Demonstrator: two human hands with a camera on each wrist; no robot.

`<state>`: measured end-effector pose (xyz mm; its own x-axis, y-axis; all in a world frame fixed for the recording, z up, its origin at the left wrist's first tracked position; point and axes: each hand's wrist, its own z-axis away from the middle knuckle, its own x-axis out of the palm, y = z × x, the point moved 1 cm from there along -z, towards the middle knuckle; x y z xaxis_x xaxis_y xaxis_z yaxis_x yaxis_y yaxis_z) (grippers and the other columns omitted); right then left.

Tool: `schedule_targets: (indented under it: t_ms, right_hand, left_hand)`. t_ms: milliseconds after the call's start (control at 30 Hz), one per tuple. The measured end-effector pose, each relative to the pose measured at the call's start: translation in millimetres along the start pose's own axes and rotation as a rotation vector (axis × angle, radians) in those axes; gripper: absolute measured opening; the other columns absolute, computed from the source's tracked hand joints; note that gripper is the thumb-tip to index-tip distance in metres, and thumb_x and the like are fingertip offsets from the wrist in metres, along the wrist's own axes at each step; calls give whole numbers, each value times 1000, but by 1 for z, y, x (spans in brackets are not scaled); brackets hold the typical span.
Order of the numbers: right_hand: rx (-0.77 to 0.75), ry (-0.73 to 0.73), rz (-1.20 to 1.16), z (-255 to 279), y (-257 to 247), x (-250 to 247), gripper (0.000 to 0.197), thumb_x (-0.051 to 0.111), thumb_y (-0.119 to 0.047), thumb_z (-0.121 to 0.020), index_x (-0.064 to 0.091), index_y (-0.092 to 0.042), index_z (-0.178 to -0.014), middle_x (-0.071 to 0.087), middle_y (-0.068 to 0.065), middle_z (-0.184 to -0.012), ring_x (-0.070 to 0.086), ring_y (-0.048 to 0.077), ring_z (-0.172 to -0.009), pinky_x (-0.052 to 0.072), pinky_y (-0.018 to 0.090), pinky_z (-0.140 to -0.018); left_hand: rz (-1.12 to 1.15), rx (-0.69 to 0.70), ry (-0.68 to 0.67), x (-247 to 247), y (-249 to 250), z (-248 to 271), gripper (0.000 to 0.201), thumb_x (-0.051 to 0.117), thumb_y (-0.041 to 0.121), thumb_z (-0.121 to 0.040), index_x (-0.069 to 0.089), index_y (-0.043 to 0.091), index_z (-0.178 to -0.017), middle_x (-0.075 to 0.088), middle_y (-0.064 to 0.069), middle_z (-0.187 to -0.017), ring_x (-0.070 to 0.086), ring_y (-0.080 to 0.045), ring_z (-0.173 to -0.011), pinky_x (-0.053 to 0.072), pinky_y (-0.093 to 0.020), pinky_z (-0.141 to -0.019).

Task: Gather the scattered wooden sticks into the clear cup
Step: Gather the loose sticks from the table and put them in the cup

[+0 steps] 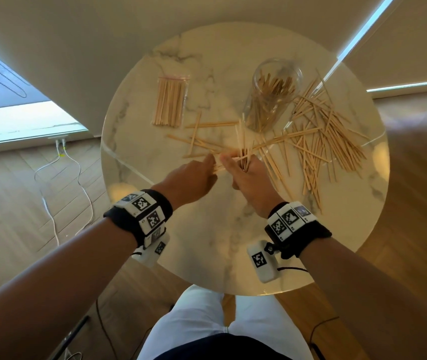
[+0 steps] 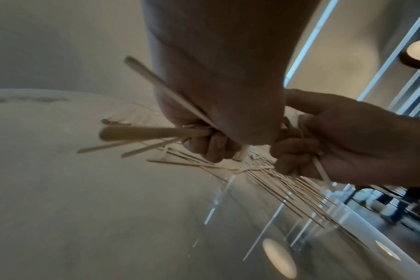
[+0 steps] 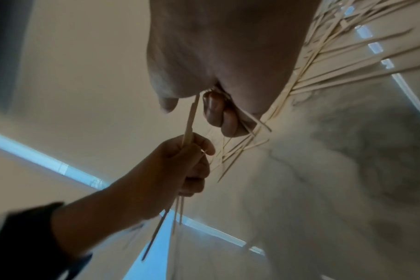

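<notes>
**Wooden sticks half gathered, both hands gripping bunches**

Wooden sticks (image 1: 319,136) lie scattered over the right half of the round marble tabletop (image 1: 207,242), thickest toward its right edge, with a thinner spread (image 1: 202,141) crossing the middle. More of them stand inside the clear cup (image 1: 272,94), which sits toward the far right part of the tabletop, just beside the dense scatter and touching a few sticks at its base.

Near the centre of the tabletop the two hands meet over the thin spread. The right hand (image 1: 246,175) has its fingers curled round a small bunch of sticks (image 1: 242,144) that stand upward out of the fist. The left hand (image 1: 194,178) is closed round several sticks too; in the left wrist view they fan out sideways from its fingers (image 2: 213,149), and the right wrist view shows sticks running through its grasp. The two hands are just beside each other, knuckles nearly touching.

Toward the far left part of the tabletop lies a clear packet of sticks (image 1: 169,102), neatly bundled and apart from the loose ones. Both wrists wear black bands with white marker blocks (image 1: 145,211). White cables (image 1: 59,178) trail over the wooden floor left of the table.
</notes>
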<state>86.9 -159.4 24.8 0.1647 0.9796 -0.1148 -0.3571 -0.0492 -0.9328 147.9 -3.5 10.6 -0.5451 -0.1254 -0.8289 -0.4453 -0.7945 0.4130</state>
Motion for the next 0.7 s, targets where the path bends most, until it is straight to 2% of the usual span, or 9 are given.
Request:
schedule_targets:
  t_ms: [100, 167, 233, 333, 433, 533, 600, 633, 700]
  right_hand:
    - [35, -32, -77, -3, 0, -10, 15, 66, -30, -100, 71, -21, -90, 42, -8, -49, 37, 9, -45, 35, 28, -50]
    - [75, -86, -75, -5, 7, -18, 15, 64, -26, -101, 69, -19, -90, 43, -9, -50, 36, 8, -44, 34, 27, -50]
    - [81, -104, -36, -5, 13, -27, 25, 61, -28, -103, 65, -20, -80, 41, -9, -50, 34, 9, -44, 32, 29, -51]
    - [64, -126, -7, -6, 19, -38, 41, 56, -31, -105, 56, -18, -67, 38, -7, -49, 32, 10, -45, 32, 29, -52]
    - [44, -127, -53, -8, 22, -51, 42, 52, -37, -107, 48, -16, -70, 33, -2, -53, 28, 15, -49, 30, 29, -52]
    - [73, -59, -205, -13, 20, -66, 36, 46, -37, -109, 43, -18, -78, 24, 1, -60, 22, 14, -51, 24, 27, -49]
    - [101, 35, -266, -20, 19, -76, 40, 45, -39, -109, 41, -19, -75, 25, 0, -60, 23, 11, -49, 24, 25, -48]
    - [112, 90, -287, -23, 18, -82, 41, 45, -40, -108, 41, -19, -73, 29, 0, -60, 24, 10, -48, 24, 25, -48]
    - [122, 187, -297, -30, 15, -92, 40, 44, -42, -108, 47, -15, -79, 46, 2, -66, 32, 9, -46, 31, 23, -46]
  left_hand:
    - [16, 9, -47, 6, 23, -2, 50, 43, 28, -104, 28, 16, -150, 53, -3, -78, 62, -33, -74, 56, -46, -70]
    - [77, -5, -80, 10, 31, -5, 51, 42, 28, -104, 25, 17, -151, 45, 3, -72, 58, -29, -71, 56, -47, -72]
    - [118, -15, -106, 13, 37, -6, 44, 41, 30, -105, 31, 15, -145, 48, 2, -72, 60, -29, -71, 55, -47, -71]
    - [119, 15, -115, 16, 43, -7, 39, 41, 41, -107, 40, 13, -133, 62, -7, -84, 66, -31, -77, 56, -49, -72]
    - [94, 18, -141, 17, 46, -11, 38, 36, 50, -107, 45, 14, -116, 59, -4, -80, 62, -26, -70, 55, -46, -68]
    - [104, 22, -149, 16, 47, -14, 34, 33, 52, -107, 43, 19, -103, 55, -3, -76, 57, -24, -66, 48, -40, -60]
    - [102, 29, -137, 18, 46, -16, 30, 33, 50, -107, 40, 22, -98, 53, -2, -74, 54, -23, -63, 40, -36, -56]
    - [105, 33, -129, 18, 45, -16, 29, 33, 48, -108, 39, 22, -97, 52, -2, -73, 54, -24, -63, 37, -34, -54]
    - [143, 27, -109, 17, 42, -17, 27, 32, 46, -108, 39, 23, -96, 52, -1, -71, 53, -24, -63, 34, -33, -54]
